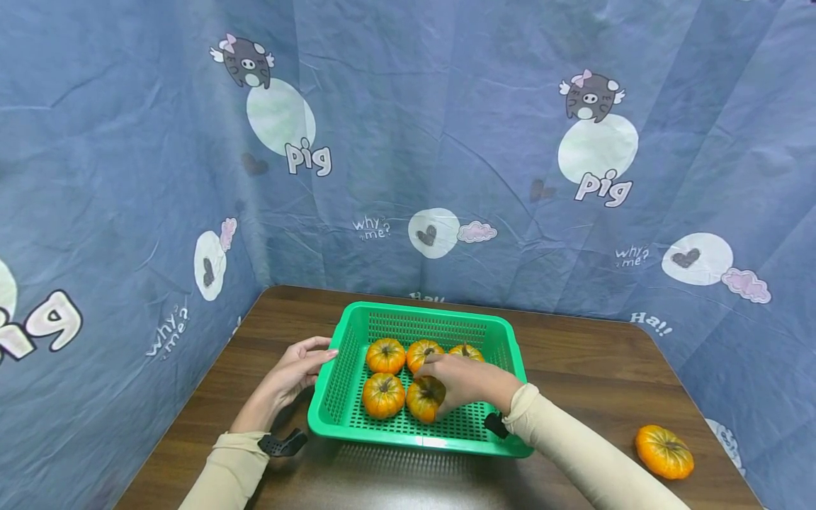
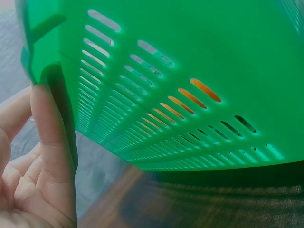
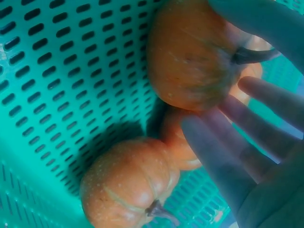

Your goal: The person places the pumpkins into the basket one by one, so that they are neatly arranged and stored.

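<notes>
A green plastic basket (image 1: 417, 440) with slotted sides stands on the table. My left hand (image 1: 296, 372) holds its left rim, the thumb over the edge and the other fingers outside the wall. Inside the basket, my right hand (image 1: 468, 379) grips a small orange pumpkin (image 1: 422, 402) in the front row, thumb and fingers on opposite sides of it. Beside that one sits another pumpkin (image 1: 384, 398). The back row has a left pumpkin (image 1: 385, 355), a middle pumpkin (image 1: 421, 350) and a right pumpkin (image 1: 472, 351), the last partly hidden by my right hand.
A lone pumpkin (image 1: 664, 452) lies on the brown wooden table (image 1: 580, 361), near its right edge. Blue printed cloth (image 1: 382, 127) hangs behind the table and along both sides. Black straps with camera mounts are on both wrists.
</notes>
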### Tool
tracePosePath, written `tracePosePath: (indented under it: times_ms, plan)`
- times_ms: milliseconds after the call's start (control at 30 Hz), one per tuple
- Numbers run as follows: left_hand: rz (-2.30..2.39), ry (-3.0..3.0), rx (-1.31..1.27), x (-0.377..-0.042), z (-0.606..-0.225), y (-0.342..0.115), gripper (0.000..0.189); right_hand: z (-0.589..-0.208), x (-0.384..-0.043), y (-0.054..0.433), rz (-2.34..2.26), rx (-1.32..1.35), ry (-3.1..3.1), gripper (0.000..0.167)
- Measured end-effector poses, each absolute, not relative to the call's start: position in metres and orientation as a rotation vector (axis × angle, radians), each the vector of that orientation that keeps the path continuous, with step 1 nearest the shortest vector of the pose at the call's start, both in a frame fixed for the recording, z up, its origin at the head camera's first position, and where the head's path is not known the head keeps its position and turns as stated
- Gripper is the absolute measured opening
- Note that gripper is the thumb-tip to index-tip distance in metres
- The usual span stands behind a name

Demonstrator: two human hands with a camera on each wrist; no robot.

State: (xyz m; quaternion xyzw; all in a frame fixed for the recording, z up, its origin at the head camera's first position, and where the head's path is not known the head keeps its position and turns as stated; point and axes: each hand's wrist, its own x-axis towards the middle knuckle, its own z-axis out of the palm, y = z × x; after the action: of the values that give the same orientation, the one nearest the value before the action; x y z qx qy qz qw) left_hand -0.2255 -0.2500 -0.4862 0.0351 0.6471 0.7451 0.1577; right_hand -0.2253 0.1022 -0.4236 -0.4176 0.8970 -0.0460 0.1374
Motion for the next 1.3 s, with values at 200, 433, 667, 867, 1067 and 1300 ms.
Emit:
tracePosePath:
  times_ms: [200,433,667,867,1067,1300]
  plan:
    - [2.128,1.852,0.096,-0.226,-0.487,-0.25,0.035,-0.418,-0.226,0.104,-0.174,-1.173,2.582,0.075]
    - [2.132,1.851,0.097,-0.226,-0.487,-0.25,0.035,-0.413,-0.224,0.108,-0.215,-1.146,2.57,0.073]
    - [2.134,1.849,0.093,-0.226,-0.487,-0.25,0.035,-0.406,-0.225,0.113,-0.26,-1.129,2.591,0.074]
    - [2.137,1.837,0.09,-0.226,-0.487,-0.25,0.034,-0.398,-0.224,0.123,-0.372,-1.154,2.608,0.073]
    - [2.132,1.834,0.114,-0.226,-0.487,-0.251,0.033,-0.387,-0.221,0.136,-0.455,-1.114,2.645,0.071]
    - [2.127,1.847,0.114,-0.226,-0.487,-0.251,0.034,-0.377,-0.217,0.156,-0.524,-1.072,2.688,0.07]
